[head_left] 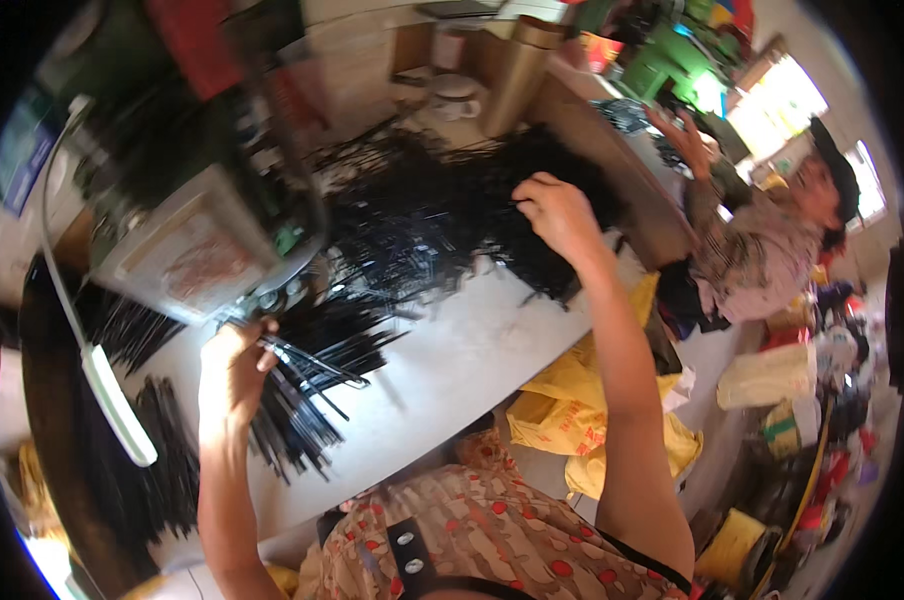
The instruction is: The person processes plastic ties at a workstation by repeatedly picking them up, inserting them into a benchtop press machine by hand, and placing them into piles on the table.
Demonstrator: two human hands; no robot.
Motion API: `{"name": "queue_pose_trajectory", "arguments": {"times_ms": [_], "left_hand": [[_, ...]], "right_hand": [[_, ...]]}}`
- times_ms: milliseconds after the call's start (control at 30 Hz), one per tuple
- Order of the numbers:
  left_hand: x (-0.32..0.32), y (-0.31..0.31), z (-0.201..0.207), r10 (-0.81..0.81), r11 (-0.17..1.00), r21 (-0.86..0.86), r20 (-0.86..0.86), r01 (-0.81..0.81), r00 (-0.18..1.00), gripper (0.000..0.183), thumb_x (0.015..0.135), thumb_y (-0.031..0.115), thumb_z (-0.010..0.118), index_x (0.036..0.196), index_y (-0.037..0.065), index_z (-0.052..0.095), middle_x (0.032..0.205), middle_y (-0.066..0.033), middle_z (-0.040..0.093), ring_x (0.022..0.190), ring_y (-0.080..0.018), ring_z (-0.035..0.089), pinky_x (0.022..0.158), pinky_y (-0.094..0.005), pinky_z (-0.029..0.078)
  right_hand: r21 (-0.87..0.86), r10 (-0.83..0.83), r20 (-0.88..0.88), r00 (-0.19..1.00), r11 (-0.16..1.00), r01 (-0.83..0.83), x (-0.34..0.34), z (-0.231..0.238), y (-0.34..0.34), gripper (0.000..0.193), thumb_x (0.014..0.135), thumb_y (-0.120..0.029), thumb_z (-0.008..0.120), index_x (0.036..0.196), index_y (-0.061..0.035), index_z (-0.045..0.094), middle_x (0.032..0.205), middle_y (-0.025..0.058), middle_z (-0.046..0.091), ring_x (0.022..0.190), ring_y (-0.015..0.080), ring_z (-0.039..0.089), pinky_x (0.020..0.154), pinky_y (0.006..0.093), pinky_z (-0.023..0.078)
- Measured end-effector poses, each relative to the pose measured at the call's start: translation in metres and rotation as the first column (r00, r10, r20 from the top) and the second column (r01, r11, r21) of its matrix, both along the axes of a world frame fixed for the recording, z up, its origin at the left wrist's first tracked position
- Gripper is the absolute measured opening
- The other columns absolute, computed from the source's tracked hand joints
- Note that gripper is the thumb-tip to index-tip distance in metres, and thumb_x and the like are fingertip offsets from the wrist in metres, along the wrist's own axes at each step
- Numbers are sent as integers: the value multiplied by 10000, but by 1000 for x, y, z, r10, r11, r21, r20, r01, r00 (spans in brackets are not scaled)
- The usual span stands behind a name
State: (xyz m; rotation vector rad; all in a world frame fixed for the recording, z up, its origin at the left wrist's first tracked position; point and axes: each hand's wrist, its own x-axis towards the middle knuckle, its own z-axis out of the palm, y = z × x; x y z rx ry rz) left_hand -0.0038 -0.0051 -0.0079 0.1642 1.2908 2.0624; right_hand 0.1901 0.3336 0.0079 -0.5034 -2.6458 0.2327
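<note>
Clearly, we see both arms stretched forward over the white table, and the two hands stand well apart. The left forearm goes almost straight up from the lower edge, and its hand is just beside the lower part of the machine. The back of this hand is turned to the left, and the fingers point up and a little to the right. We see thumb and fingers closed together upon some thin black strips, which come out from the grip toward the right.

The right arm is longer extended: it rises from the lower right corner, leans to the left, and passes above the yellow bag. The right hand is over the right part of the big black pile, with the knuckles up and the fingers bent inward. Whether these fingers pinch anything, we cannot tell, because the tips are partly hidden.

The pile covers the back of the table. Below the left hand we find a bundle of similar strips, lying slantwise. At the far right, a co-worker in a dark cap has one hand raised.
</note>
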Motion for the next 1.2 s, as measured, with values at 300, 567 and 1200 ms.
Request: {"name": "queue_pose_trajectory", "arguments": {"times_ms": [300, 567, 1200], "left_hand": [[3, -5, 1, -83, 987, -139, 16, 85, 996, 119, 707, 51, 560, 825, 42, 542, 713, -27, 555, 529, -66, 442, 444, -184, 318], [11, -9, 5, -121, 933, -358, -203, 41, 972, 158, 710, 56, 577, 867, 40, 566, 626, -28, 560, 413, -46, 426, 364, -163, 289], [4, -12, 6, -189, 960, -217, -30, 178, 981, 614, 669, -23, 560, 1249, -13, 356, 630, -56, 559, 434, -64, 467, 344, -161, 291]], "right_hand": [[407, 256, -185, 949, 899, -163, -34, 50, -82, 154, 712, -58, 592, 856, -114, 596, 796, 28, 549, 692, 212, 542, 582, 313, 452], [-683, 377, -186, 907, 614, -396, -95, -8, -158, 224, 767, -169, 608, 935, -20, 605, 767, 83, 635, 627, 173, 594, 590, 261, 464], [-974, 278, -226, 934, -29, -227, -128, -23, -179, 146, 827, -129, 553, 834, 8, 603, 550, -42, 431, 465, 13, 350, 393, 158, 254]]}}
